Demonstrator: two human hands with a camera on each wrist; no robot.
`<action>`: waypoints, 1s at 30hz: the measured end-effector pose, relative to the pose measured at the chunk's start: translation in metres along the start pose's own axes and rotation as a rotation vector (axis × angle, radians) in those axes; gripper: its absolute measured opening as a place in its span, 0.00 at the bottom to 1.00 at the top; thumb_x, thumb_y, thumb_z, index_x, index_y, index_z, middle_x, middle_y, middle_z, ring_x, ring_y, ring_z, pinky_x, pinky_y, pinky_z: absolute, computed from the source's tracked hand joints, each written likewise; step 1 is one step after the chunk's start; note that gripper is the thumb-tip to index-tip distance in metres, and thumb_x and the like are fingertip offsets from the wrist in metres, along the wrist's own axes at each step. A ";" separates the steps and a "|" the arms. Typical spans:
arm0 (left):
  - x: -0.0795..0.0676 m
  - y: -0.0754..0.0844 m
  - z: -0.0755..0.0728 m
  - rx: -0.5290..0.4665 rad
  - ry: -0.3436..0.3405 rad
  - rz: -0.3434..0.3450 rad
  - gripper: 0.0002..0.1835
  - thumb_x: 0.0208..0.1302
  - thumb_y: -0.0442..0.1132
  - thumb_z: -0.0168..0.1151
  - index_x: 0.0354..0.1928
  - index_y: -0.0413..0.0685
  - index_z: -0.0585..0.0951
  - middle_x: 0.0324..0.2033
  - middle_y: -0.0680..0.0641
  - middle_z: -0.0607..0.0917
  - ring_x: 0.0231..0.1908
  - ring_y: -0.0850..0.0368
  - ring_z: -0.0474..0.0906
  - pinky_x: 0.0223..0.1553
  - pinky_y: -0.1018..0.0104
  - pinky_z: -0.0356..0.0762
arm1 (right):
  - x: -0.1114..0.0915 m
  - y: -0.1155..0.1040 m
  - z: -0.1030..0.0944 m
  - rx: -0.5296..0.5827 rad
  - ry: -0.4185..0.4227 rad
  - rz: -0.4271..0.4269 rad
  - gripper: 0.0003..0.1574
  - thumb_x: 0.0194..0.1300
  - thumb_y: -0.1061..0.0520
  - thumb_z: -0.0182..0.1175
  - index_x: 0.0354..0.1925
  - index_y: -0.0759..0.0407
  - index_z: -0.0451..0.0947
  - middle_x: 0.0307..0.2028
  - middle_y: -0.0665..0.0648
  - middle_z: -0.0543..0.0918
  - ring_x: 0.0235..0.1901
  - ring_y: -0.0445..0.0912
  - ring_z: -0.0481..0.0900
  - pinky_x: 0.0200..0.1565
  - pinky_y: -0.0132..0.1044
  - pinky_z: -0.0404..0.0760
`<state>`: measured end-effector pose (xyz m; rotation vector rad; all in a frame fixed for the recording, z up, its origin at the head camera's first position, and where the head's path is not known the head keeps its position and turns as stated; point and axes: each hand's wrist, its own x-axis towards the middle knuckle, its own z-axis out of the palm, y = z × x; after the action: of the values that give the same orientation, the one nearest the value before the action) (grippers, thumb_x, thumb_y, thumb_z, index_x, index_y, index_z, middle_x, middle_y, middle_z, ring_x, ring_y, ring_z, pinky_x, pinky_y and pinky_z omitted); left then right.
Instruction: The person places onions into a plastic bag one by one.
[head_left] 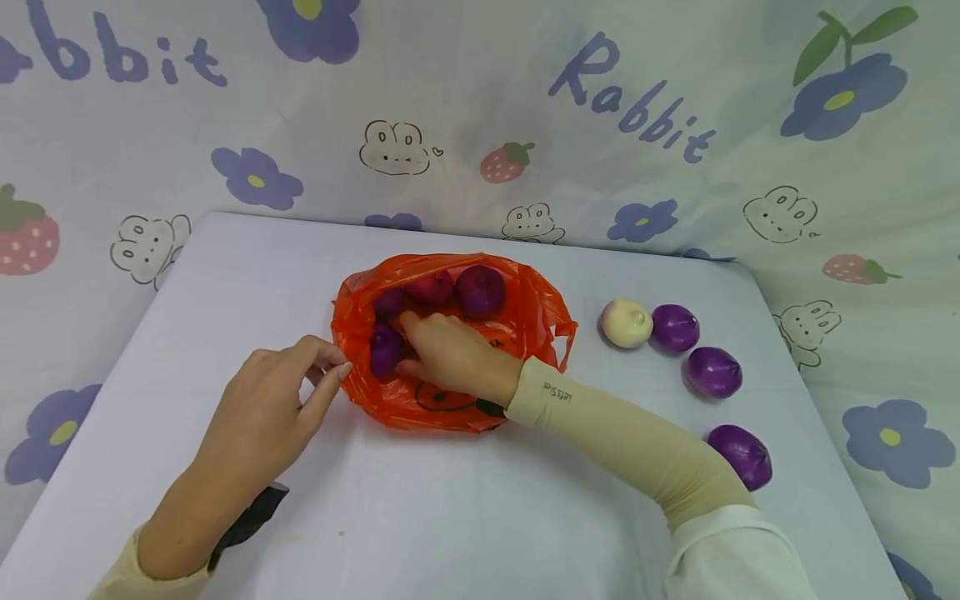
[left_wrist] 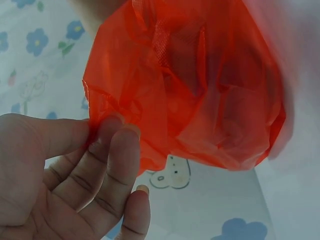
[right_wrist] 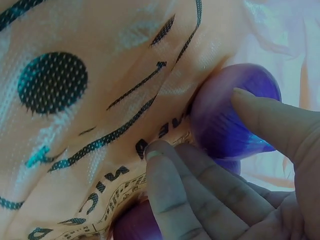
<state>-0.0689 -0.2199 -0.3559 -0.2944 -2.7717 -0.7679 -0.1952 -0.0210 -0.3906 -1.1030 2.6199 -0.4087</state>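
Observation:
My left hand pinches the left rim of a red plastic bag between thumb and fingertips; the left wrist view shows the thin film between them. The bag stands open, with several purple onions inside. My right hand reaches down into it. At the bag's left side lies one purple onion, right at the right hand's fingertips. In the right wrist view the thumb rests on this onion, while the other fingers extend loosely beside it, against the printed bag wall.
Right of the bag, a white onion touches a purple onion. Another purple onion lies just beyond, and one more sits by my right forearm. The table is white, with a patterned cloth behind it.

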 end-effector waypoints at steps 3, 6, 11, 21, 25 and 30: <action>0.001 0.000 -0.001 0.001 -0.005 -0.007 0.12 0.63 0.32 0.75 0.46 0.47 0.83 0.32 0.50 0.87 0.35 0.48 0.79 0.35 0.51 0.77 | -0.001 0.001 -0.001 -0.001 -0.009 0.020 0.25 0.70 0.47 0.71 0.54 0.58 0.73 0.30 0.51 0.78 0.28 0.41 0.80 0.32 0.27 0.80; 0.001 0.001 -0.001 -0.001 -0.006 -0.008 0.11 0.63 0.32 0.75 0.45 0.47 0.83 0.32 0.50 0.87 0.34 0.49 0.78 0.35 0.52 0.76 | -0.001 0.002 -0.002 0.002 -0.020 0.036 0.25 0.70 0.47 0.71 0.53 0.59 0.73 0.29 0.51 0.78 0.27 0.42 0.79 0.30 0.27 0.79; 0.001 0.001 -0.001 -0.001 -0.001 -0.004 0.11 0.63 0.32 0.75 0.45 0.47 0.83 0.32 0.50 0.87 0.33 0.50 0.78 0.34 0.52 0.75 | -0.003 0.004 -0.004 0.015 -0.039 0.035 0.24 0.70 0.47 0.71 0.51 0.58 0.73 0.29 0.52 0.77 0.27 0.42 0.78 0.30 0.27 0.78; 0.001 0.000 0.000 0.000 0.016 0.009 0.11 0.64 0.32 0.74 0.45 0.47 0.83 0.32 0.50 0.87 0.35 0.48 0.79 0.36 0.51 0.75 | -0.016 0.010 -0.013 0.052 -0.045 0.001 0.25 0.70 0.46 0.70 0.53 0.59 0.75 0.33 0.51 0.78 0.30 0.43 0.78 0.32 0.31 0.78; 0.000 0.000 0.000 0.001 0.016 0.010 0.11 0.64 0.32 0.74 0.45 0.47 0.83 0.32 0.50 0.87 0.34 0.48 0.79 0.37 0.50 0.75 | -0.026 0.012 -0.021 0.069 -0.046 -0.001 0.29 0.69 0.43 0.71 0.58 0.57 0.75 0.40 0.52 0.82 0.38 0.43 0.79 0.39 0.35 0.82; 0.000 0.000 0.000 0.000 0.025 0.020 0.11 0.63 0.31 0.74 0.44 0.47 0.83 0.31 0.51 0.87 0.33 0.49 0.79 0.35 0.51 0.74 | -0.041 0.013 -0.031 0.067 -0.051 -0.023 0.35 0.70 0.42 0.70 0.66 0.57 0.73 0.54 0.53 0.82 0.52 0.44 0.79 0.56 0.41 0.81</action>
<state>-0.0693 -0.2202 -0.3558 -0.3095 -2.7410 -0.7615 -0.1873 0.0222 -0.3614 -1.1085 2.5325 -0.4644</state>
